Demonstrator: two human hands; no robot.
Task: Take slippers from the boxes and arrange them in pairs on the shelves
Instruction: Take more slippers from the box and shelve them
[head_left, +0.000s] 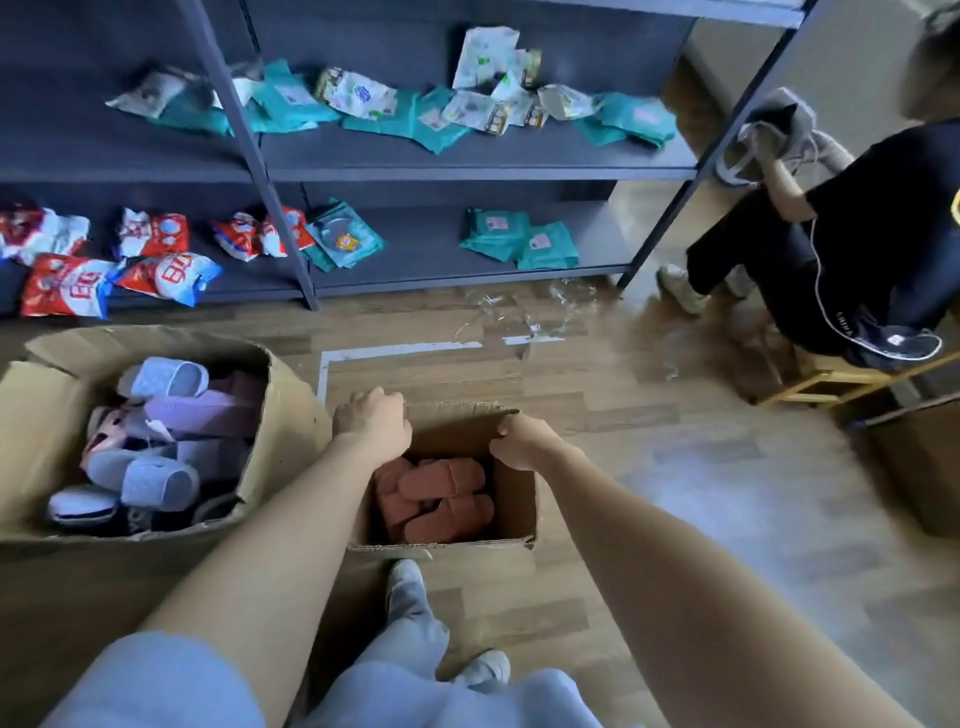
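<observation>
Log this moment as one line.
left hand, right hand: grip small box | inside: reddish slippers | big box: mixed slippers | shelves: packets

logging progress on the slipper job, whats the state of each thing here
left hand: grips the small box rim
right hand: grips the same rim
small box: open
red slippers: piled inside small box
large box: open, filled with mixed slippers
shelves: packets only, no slippers

The numerals "60" run large across two red-and-white plastic packets (67, 288) lying on the dark lower shelf (244, 283). Labels on the other packs are too blurred to read.
</observation>
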